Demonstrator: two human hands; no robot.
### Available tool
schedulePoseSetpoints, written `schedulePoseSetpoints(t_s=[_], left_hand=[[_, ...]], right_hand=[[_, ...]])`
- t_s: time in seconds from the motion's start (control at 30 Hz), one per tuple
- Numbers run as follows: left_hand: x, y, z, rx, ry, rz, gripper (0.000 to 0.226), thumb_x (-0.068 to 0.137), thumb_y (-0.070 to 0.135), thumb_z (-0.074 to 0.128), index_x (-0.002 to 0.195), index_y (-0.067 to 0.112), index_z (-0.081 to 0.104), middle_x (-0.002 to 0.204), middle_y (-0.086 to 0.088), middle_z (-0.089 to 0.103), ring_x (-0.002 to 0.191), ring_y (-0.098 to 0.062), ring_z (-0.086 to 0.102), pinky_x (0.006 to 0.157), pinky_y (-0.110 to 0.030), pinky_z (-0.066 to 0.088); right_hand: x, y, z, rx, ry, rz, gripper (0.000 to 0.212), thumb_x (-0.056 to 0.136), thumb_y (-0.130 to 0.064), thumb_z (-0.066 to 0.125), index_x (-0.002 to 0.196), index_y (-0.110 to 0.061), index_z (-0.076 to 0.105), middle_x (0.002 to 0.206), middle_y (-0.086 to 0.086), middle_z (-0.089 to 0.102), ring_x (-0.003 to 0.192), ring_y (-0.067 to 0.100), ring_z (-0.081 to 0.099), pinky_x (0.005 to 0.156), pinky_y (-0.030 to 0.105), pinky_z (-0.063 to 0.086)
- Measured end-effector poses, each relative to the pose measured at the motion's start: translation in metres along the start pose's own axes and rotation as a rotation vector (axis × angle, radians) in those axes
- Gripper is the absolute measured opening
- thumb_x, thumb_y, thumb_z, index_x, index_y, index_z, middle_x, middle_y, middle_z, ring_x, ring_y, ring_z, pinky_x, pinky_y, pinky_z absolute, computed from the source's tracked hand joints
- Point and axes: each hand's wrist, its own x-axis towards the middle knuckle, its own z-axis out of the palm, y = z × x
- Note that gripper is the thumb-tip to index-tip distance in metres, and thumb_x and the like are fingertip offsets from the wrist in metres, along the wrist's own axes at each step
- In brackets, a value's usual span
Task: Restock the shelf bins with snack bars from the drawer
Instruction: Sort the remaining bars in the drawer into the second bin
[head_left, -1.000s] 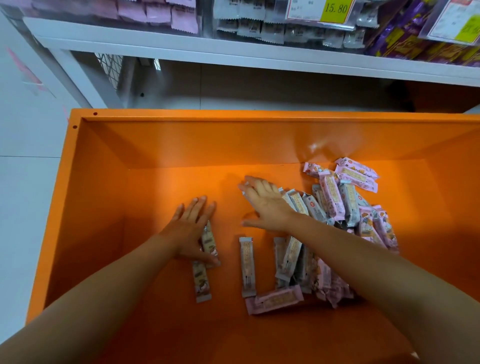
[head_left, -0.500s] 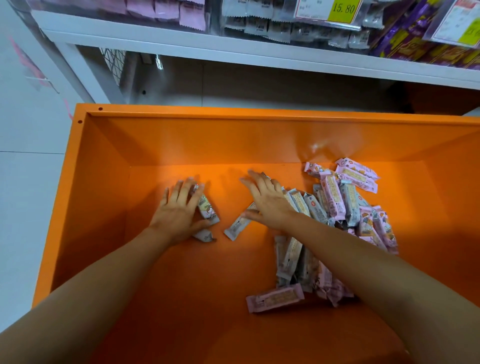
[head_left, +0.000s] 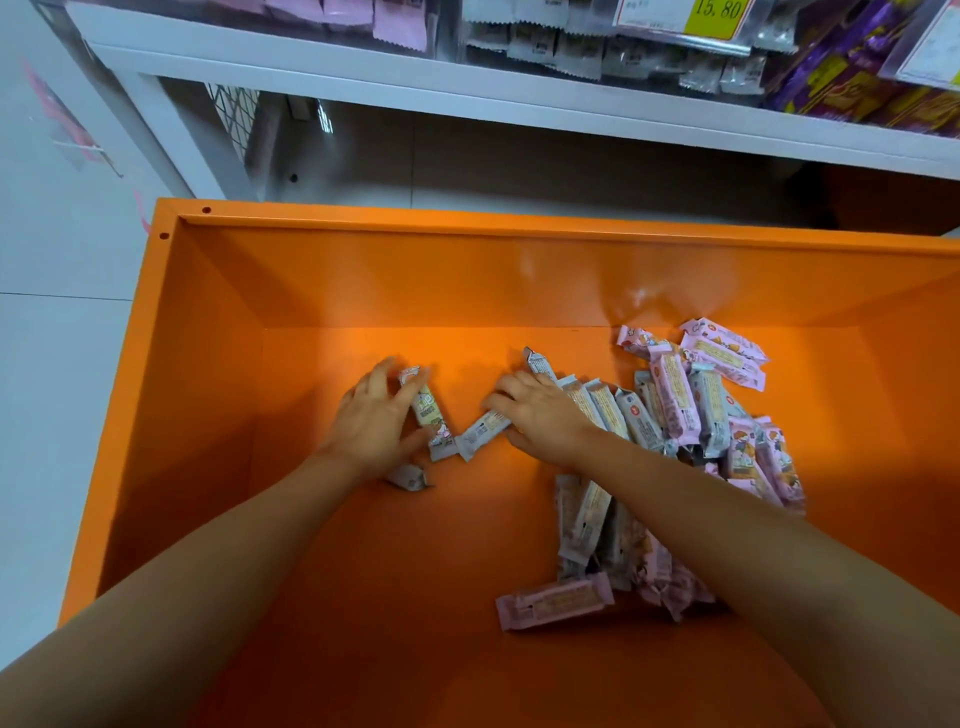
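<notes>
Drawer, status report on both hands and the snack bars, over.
Left grip pinching a pale bar; right grip curled on a grey bar. Remaining pile at right of orange drawer. Nothing in the way.

Left hand (head_left: 375, 423), right hand (head_left: 540, 420) grip snack bars (head_left: 428, 415) — drawer (head_left: 171, 389).
</notes>
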Motion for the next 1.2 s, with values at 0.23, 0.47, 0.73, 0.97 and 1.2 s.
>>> schedulePoseSetpoints(t_s=[0.23, 0.47, 0.73, 0.97, 1.2], left_hand=[[0.009, 0.007, -0.002, -0.097, 0.061, -0.164, 0.064, 0.086, 0.047, 0.067, 0.14, 0.028, 0.037, 0.13, -0.014, 0.048, 0.122, -0.031, 0.041, 0.099, -0.038, 0.036], [0.01, 0.006, -0.002, -0.066, 0.006, -0.295, 0.091, 0.079, 0.064, 0.066, 0.146, 0.013, 0.031, 0.135, -0.015, 0.036, 0.127, -0.032, 0.034, 0.102, -0.039, 0.037], [0.007, 0.009, -0.004, -0.311, 0.085, -0.228, 0.08, 0.073, 0.04, 0.083, 0.135, 0.013, 0.041, 0.123, -0.014, 0.055, 0.116, -0.033, 0.049, 0.091, -0.038, 0.039], [0.01, 0.012, -0.009, -0.856, 0.152, -0.366, 0.067, 0.081, 0.015, 0.078, 0.131, 0.014, 0.033, 0.082, 0.001, 0.061, 0.083, -0.027, 0.062, 0.073, -0.033, 0.047], [0.012, 0.007, -0.028, -1.062, 0.155, -0.448, 0.039, 0.085, 0.01, 0.073, 0.12, 0.007, 0.057, 0.108, -0.009, 0.064, 0.081, -0.02, 0.062, 0.064, -0.019, 0.048]], right_hand=[[0.006, 0.002, -0.015, 0.112, 0.049, 0.211, 0.034, 0.093, -0.03, 0.06, 0.121, -0.01, 0.054, 0.11, 0.013, 0.064, 0.098, 0.032, 0.061, 0.073, 0.033, 0.037], [0.016, -0.007, -0.013, 0.244, -0.02, 0.345, 0.032, 0.1, -0.026, 0.052, 0.122, -0.004, 0.06, 0.117, 0.017, 0.054, 0.102, 0.033, 0.057, 0.076, 0.032, 0.037], [0.021, -0.019, -0.013, 0.254, -0.042, 0.391, 0.06, 0.086, -0.025, 0.072, 0.136, -0.011, 0.042, 0.13, 0.016, 0.051, 0.114, 0.034, 0.055, 0.08, 0.035, 0.044], [0.023, -0.023, -0.026, 0.865, 0.03, 0.507, 0.046, 0.091, -0.02, 0.07, 0.131, -0.01, 0.049, 0.112, 0.008, 0.056, 0.102, 0.022, 0.058, 0.089, 0.036, 0.049], [0.023, -0.022, -0.041, 1.102, -0.022, 0.541, 0.032, 0.093, -0.005, 0.064, 0.121, -0.019, 0.061, 0.124, 0.006, 0.055, 0.104, 0.019, 0.056, 0.09, 0.031, 0.047]])
